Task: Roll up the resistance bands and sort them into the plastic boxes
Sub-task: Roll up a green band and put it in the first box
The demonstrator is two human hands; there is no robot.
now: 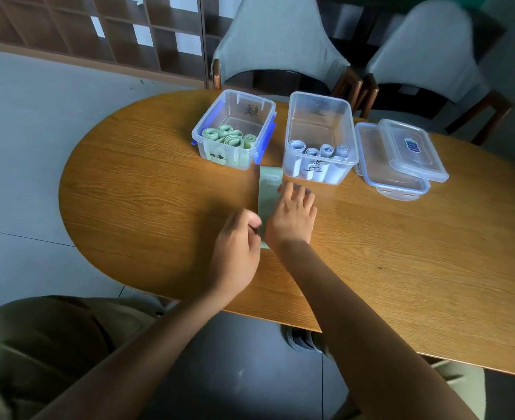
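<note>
Right hand flattening, left hand apparently pinching (matte) band

An oval wooden worktop carried two clear plastic boxes: the left box held green rolls, the right box bluish rolls. Two lids lay stacked at right. A flat green band lay before the boxes.
</note>
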